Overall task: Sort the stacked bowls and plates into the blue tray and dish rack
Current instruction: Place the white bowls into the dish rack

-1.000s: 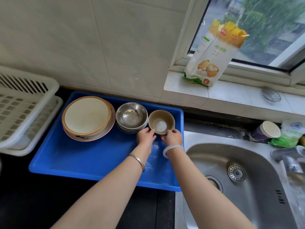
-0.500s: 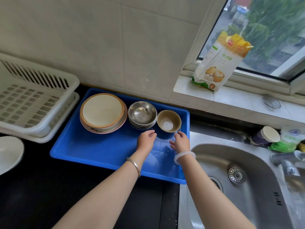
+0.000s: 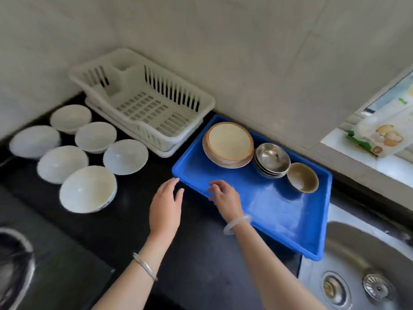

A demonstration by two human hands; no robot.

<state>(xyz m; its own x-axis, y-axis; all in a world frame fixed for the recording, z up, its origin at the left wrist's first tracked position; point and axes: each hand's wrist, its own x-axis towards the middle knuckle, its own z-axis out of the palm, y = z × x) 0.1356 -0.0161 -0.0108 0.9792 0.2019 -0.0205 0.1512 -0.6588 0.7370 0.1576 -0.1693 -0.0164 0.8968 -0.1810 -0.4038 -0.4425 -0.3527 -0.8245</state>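
Both hands have left the brown bowl (image 3: pixel 302 177) and are now at the near left corner of the tray (image 3: pixel 279 215). The left hand (image 3: pixel 166 204) hangs over the counter (image 3: pixel 201 276) just beside that corner, with its fingers loosely spread and holding nothing. The right hand (image 3: pixel 225 201) is over the tray's rim, its fingers a little curled and empty.

The bag (image 3: pixel 380 135) is cut by the right edge and blurred, and the sink (image 3: pixel 357 253) is only partly seen. How many plates (image 3: pixel 228 144) are stacked I cannot tell.

The tray holds the plates, the steel bowls (image 3: pixel 271 159) and the brown bowl in a row along its far side. The rack (image 3: pixel 145 104) holds nothing I can see. Six white bowls (image 3: pixel 88 189) stand on the counter to its left, which were outside the view before.
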